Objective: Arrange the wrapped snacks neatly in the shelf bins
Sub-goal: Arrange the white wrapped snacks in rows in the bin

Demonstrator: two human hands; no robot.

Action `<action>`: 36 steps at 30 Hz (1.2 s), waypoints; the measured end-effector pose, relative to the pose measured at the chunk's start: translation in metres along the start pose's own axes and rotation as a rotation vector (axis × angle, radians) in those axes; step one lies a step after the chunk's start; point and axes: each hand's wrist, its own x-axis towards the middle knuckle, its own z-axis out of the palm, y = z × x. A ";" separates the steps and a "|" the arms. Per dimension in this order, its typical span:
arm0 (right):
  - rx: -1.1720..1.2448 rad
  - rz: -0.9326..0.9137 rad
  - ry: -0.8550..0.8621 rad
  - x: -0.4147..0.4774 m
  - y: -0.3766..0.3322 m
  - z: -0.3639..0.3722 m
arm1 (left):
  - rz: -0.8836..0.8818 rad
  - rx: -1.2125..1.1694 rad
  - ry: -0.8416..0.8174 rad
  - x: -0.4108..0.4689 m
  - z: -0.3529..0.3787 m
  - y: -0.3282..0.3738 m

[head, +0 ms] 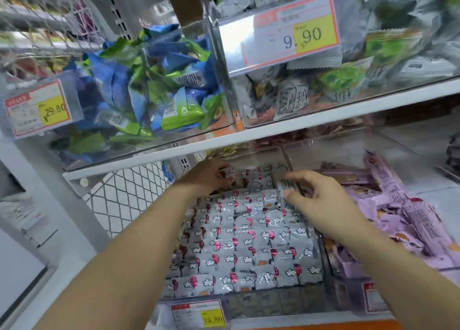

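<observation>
A clear bin (249,302) on the lower shelf holds several grey wrapped snacks (239,245) with red balloons and white clouds, laid in tidy rows. My left hand (206,175) reaches to the back left of the bin and its fingers curl round one grey snack (227,174). My right hand (316,200) is at the back right of the same bin, thumb and fingers pinching a grey snack (286,185) that stands on edge. The bin's far end is partly hidden under the upper shelf.
A neighbouring bin to the right holds loose purple snack packs (403,217). The upper shelf (273,127) carries a bin of blue and green packs (154,90) and a bin of white and green packs (348,75). A white mesh panel (129,195) stands at left.
</observation>
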 end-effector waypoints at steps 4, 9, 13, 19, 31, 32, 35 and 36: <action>0.016 0.001 0.037 -0.002 0.001 0.003 | 0.060 -0.138 -0.078 0.013 0.012 0.002; -0.015 -0.004 0.043 -0.004 -0.001 0.001 | -0.077 -0.284 -0.075 0.021 0.019 -0.013; -0.006 -0.005 0.048 -0.006 -0.003 0.003 | -0.082 -0.203 -0.089 0.027 0.029 -0.013; 0.171 0.019 0.037 -0.001 0.002 0.006 | -0.053 -0.174 -0.012 0.029 0.027 -0.015; 0.433 0.119 0.014 -0.001 -0.002 -0.009 | 0.065 -0.261 0.036 0.006 0.052 0.089; 0.467 0.134 0.011 0.000 -0.002 -0.009 | 0.067 -0.327 0.084 0.003 0.053 0.087; 0.542 0.172 0.012 0.005 0.000 -0.008 | 0.059 -0.568 0.185 -0.012 0.047 0.086; 0.541 0.177 0.007 0.006 0.000 -0.009 | 0.069 -0.603 0.192 -0.017 0.046 0.085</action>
